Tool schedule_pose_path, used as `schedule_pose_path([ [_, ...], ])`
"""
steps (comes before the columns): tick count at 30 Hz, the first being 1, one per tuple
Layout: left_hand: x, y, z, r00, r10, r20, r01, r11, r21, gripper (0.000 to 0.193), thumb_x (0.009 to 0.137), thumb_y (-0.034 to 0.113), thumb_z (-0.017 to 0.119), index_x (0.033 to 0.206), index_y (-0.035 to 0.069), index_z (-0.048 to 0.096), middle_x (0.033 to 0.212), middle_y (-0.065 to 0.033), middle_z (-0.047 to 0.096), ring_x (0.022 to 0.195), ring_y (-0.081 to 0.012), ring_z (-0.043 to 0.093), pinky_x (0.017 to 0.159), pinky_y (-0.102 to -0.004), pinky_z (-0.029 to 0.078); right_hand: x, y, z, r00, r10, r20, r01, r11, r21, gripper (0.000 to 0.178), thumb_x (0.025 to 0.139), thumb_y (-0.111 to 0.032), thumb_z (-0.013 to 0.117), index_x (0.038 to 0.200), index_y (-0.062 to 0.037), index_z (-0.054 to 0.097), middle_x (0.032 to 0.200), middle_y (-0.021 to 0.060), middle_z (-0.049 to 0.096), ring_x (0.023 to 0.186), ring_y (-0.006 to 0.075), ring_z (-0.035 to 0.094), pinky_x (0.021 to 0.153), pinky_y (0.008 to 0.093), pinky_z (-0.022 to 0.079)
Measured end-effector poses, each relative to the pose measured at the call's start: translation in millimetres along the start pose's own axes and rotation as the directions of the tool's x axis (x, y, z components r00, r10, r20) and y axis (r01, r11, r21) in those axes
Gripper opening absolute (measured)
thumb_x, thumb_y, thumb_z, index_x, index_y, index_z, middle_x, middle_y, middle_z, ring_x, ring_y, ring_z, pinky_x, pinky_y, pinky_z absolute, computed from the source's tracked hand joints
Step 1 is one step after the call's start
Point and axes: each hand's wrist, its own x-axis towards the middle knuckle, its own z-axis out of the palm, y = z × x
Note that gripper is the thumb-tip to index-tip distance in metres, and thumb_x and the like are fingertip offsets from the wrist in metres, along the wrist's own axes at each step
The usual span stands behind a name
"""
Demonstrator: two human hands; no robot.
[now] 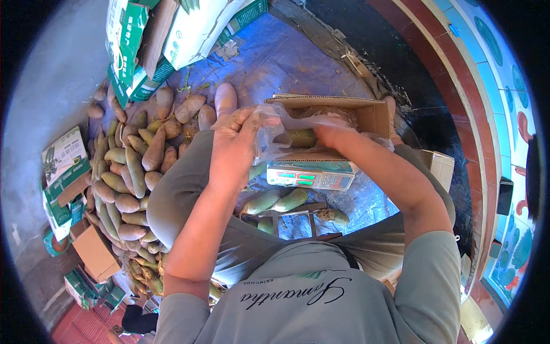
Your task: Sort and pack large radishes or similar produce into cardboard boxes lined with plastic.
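My left hand (236, 129) is closed on the upper edge of a clear plastic bag (264, 127), at the left side of an open cardboard box (372, 109). The bag lines the box. My right hand (332, 133) reaches down inside, its fingers largely hidden by plastic. Beside it, a long green vegetable (301, 137) lies in the box. Below the box is a digital scale (309, 179) with a lit display and a keypad. Several green vegetables (291, 199) lie on the plastic-covered floor between my legs.
To the left spreads a large heap of brown tubers and long green vegetables (136, 172). Green and white cartons (197, 31) stand at the far left, with another carton (66, 160) beside the wall. A brown carton (95, 252) sits nearer. Part of another person (137, 318) shows at lower left.
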Motion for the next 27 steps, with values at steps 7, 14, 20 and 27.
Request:
schedule_pose_path([
  [7,-6.6,-2.3,0.8,0.998,0.038,-0.053,-0.041,0.998,-0.05,0.017,0.084,0.012,0.049,0.084,0.0,0.062,0.078,-0.0026,0.061,0.061,-0.0062,0.048,0.053,-0.0194,0.037,-47.4,-0.4,-40.4,0.989,0.1,0.11,-0.108,0.992,0.062,0.026,0.077,-0.026,0.056,0.094,-0.006,0.06,0.099,0.015,0.059,0.093,0.0293,0.056,0.079,0.039,0.044],
  [14,-4.3,-8.2,-12.8,0.996,-0.015,-0.088,0.031,0.983,0.181,0.022,0.088,0.02,0.047,0.094,0.001,0.056,0.081,-0.0043,0.06,0.067,-0.0088,0.051,0.06,-0.0209,0.04,-174.8,30.8,-89.2,0.833,-0.082,-0.547,0.046,0.996,-0.08,0.032,0.07,-0.023,0.062,0.095,-0.0029,0.055,0.081,0.0162,0.058,0.082,0.0315,0.057,0.072,0.0381,0.046],
  [20,-14.5,-17.1,-14.4,0.991,-0.061,-0.123,0.092,0.96,0.265,0.025,0.086,0.023,0.052,0.097,0.001,0.054,0.081,-0.0036,0.058,0.072,-0.009,0.049,0.065,-0.0221,0.039,-188.4,39.3,-57.2,0.785,0.539,-0.305,-0.426,0.827,0.367,0.041,0.064,-0.015,0.066,0.1,-0.0004,0.053,0.082,0.0173,0.058,0.074,0.0326,0.057,0.071,0.0354,0.045],
  [27,-46.7,-52.2,-25.5,0.97,0.213,-0.115,-0.114,0.822,0.558,0.029,0.079,0.019,0.059,0.096,-0.003,0.052,0.088,-0.0079,0.055,0.08,-0.0122,0.049,0.072,-0.025,0.039,-191.8,64.7,-39.5,0.915,0.394,-0.091,-0.216,0.665,0.715,0.037,0.069,-0.008,0.057,0.103,0.0049,0.05,0.083,0.0135,0.06,0.076,0.0226,0.057,0.068,0.0299,0.044],
])
